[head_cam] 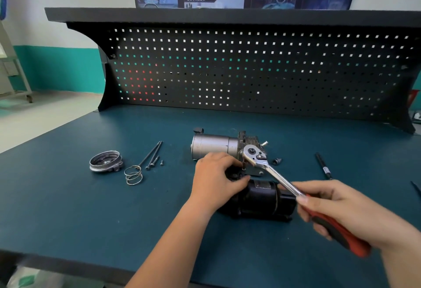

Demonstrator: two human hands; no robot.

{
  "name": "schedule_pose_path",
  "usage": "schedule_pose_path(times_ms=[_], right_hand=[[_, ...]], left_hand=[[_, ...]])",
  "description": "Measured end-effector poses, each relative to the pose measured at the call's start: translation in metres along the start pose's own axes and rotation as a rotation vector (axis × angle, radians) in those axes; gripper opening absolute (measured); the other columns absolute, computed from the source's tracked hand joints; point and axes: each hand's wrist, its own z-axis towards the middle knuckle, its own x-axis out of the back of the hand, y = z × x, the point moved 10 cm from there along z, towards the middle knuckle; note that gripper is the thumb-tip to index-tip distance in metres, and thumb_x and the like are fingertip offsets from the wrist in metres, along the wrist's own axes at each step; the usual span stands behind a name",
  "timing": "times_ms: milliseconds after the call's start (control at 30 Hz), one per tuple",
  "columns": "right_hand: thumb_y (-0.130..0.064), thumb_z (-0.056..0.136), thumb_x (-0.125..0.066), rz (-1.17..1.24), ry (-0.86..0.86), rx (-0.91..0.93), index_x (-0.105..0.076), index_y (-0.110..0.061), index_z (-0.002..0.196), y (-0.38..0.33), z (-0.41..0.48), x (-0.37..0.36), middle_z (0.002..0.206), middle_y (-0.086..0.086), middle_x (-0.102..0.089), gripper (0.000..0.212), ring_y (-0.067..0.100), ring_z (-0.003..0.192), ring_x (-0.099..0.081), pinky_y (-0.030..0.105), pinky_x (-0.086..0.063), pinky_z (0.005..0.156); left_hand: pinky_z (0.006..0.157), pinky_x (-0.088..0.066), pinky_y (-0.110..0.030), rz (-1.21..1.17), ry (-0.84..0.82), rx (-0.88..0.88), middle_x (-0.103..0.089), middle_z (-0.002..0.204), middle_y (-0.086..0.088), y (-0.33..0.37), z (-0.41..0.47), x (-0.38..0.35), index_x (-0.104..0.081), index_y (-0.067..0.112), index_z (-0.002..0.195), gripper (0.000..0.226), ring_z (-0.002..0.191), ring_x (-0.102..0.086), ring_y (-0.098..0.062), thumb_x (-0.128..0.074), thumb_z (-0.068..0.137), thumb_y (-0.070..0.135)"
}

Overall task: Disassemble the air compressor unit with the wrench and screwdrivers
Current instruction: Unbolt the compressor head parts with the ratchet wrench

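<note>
The air compressor unit (214,145) lies in the middle of the blue table, with a silver cylinder at the back and a black motor (257,199) at the front. My left hand (216,176) grips the unit between those two parts. My right hand (337,208) holds the red and black handle of a ratchet wrench (273,173). The wrench's chrome head sits on top of the unit's metal block, right of the silver cylinder.
Left of the unit lie a round metal cover (106,161), a coil spring (133,175), two long bolts (153,154) and small screws (161,163). A small fitting (276,161) and a black screwdriver (323,166) lie on the right. A pegboard (250,71) stands behind.
</note>
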Motion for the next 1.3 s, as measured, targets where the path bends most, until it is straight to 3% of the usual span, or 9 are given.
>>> schedule_pose_path(times_ms=[167, 333, 500, 633, 767, 900, 1033, 1167, 1300], right_hand=[[-0.023, 0.079, -0.059, 0.118, 0.089, 0.054, -0.074, -0.034, 0.101, 0.015, 0.000, -0.012, 0.061, 0.007, -0.056, 0.029, 0.019, 0.044, -0.049, 0.023, -0.040, 0.042], [-0.004, 0.088, -0.055, 0.220, 0.158, 0.054, -0.076, -0.027, 0.099, 0.022, -0.007, -0.026, 0.060, 0.011, -0.056, 0.033, 0.025, 0.042, -0.048, 0.027, -0.040, 0.038], [0.002, 0.087, -0.053, 0.439, 0.236, 0.040, -0.071, -0.010, 0.099, 0.032, -0.005, -0.066, 0.056, 0.015, -0.053, 0.025, 0.027, 0.036, -0.046, 0.025, -0.037, 0.034], [-0.004, 0.070, -0.058, 0.861, 0.218, 0.002, -0.063, -0.003, 0.089, 0.030, 0.009, -0.125, 0.057, 0.020, -0.050, 0.019, 0.030, 0.040, -0.048, 0.034, -0.045, 0.042], [-0.008, 0.058, -0.064, 1.040, 0.187, -0.019, -0.065, -0.008, 0.066, 0.022, 0.021, -0.151, 0.060, 0.023, -0.054, 0.008, 0.033, 0.046, -0.056, 0.037, -0.050, 0.050], [0.006, 0.047, -0.087, 0.822, -0.001, -0.140, -0.067, 0.002, 0.084, 0.047, 0.006, -0.135, 0.071, 0.028, -0.060, 0.042, 0.036, 0.058, -0.061, 0.040, -0.051, 0.058], [-0.023, 0.033, -0.098, 0.489, -0.039, -0.237, -0.060, 0.007, 0.104, 0.073, -0.023, -0.085, 0.087, 0.027, -0.069, 0.086, 0.030, 0.075, -0.069, 0.026, -0.053, 0.065], [-0.019, 0.078, -0.077, 0.212, 0.091, -0.190, -0.069, -0.025, 0.104, 0.060, -0.033, -0.064, 0.085, 0.000, -0.072, 0.028, 0.003, 0.071, -0.063, 0.012, -0.043, 0.065], [-0.027, 0.085, -0.066, -0.202, 0.197, -0.156, -0.044, -0.032, 0.106, 0.050, -0.025, -0.074, 0.083, -0.008, -0.056, 0.030, -0.006, 0.063, -0.054, 0.007, -0.039, 0.068]], left_hand=[[0.070, -0.044, -0.025, -0.108, 0.044, 0.012, -0.068, 0.080, 0.006, 0.010, 0.009, 0.002, -0.073, 0.017, 0.087, 0.010, 0.080, -0.060, -0.013, -0.073, 0.076, 0.019], [0.058, -0.035, -0.010, -0.227, 0.028, 0.044, -0.056, 0.065, 0.020, 0.002, 0.003, -0.006, -0.071, 0.025, 0.090, 0.014, 0.063, -0.050, 0.005, -0.065, 0.078, 0.020], [0.052, -0.031, -0.023, -0.186, 0.142, 0.026, -0.051, 0.065, 0.015, 0.007, -0.005, -0.004, -0.053, 0.030, 0.085, 0.013, 0.060, -0.040, -0.008, -0.058, 0.074, 0.024], [0.052, -0.034, -0.025, -0.164, 0.221, 0.013, -0.056, 0.081, 0.012, 0.010, -0.007, -0.001, -0.064, 0.026, 0.084, 0.013, 0.062, -0.045, -0.012, -0.060, 0.072, 0.023], [0.054, -0.025, -0.021, -0.157, 0.171, 0.014, -0.042, 0.075, 0.015, 0.006, -0.007, -0.006, -0.046, 0.037, 0.079, 0.036, 0.059, -0.030, -0.005, -0.067, 0.073, 0.008], [0.052, -0.028, -0.024, -0.150, 0.198, 0.037, -0.045, 0.074, 0.012, 0.005, -0.005, -0.001, -0.046, 0.028, 0.078, 0.016, 0.058, -0.033, -0.017, -0.060, 0.076, 0.020], [0.055, -0.032, -0.010, -0.161, 0.192, 0.030, -0.058, 0.085, 0.019, 0.010, -0.005, -0.003, -0.065, 0.028, 0.087, 0.013, 0.069, -0.049, -0.007, -0.060, 0.075, 0.027], [0.060, -0.038, -0.016, -0.120, 0.166, 0.007, -0.068, 0.078, 0.009, 0.016, -0.005, -0.007, -0.071, 0.027, 0.095, 0.025, 0.077, -0.054, -0.007, -0.064, 0.072, 0.023], [0.060, -0.049, -0.024, -0.048, 0.164, -0.038, -0.069, 0.082, 0.011, 0.021, -0.007, -0.006, -0.070, 0.027, 0.099, 0.034, 0.070, -0.057, -0.007, -0.072, 0.066, 0.021]])
